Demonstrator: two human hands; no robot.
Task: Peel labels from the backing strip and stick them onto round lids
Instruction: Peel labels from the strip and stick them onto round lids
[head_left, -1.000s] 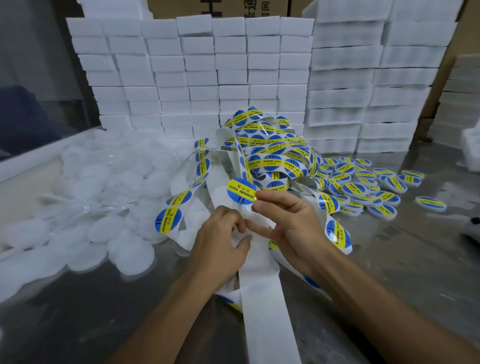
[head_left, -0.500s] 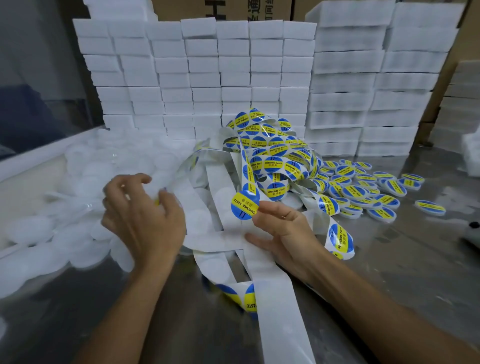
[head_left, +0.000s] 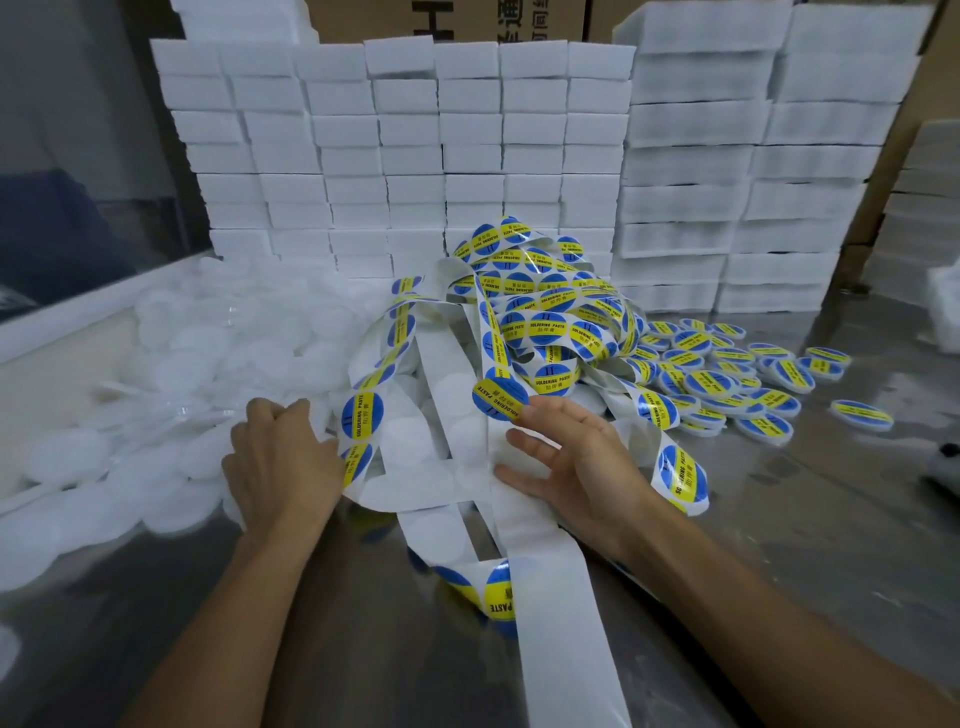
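Observation:
My right hand lies over the tangled white backing strip with its fingers spread and nearly straight. A peeled round blue-and-yellow label sticks to its upper fingertip. My left hand is at the near edge of the pile of white round lids, its fingers curled down around one white lid, which they mostly hide. The heap of strip still carrying labels rises behind both hands.
Labelled lids lie spread on the metal table at the right. Stacks of white boxes wall off the back. A raised white ledge borders the lid pile on the left.
My left hand left the strip and went left into the lid pile, where its fingers curled on a lid. My right hand's pinch on the peeled label opened out into spread fingers.

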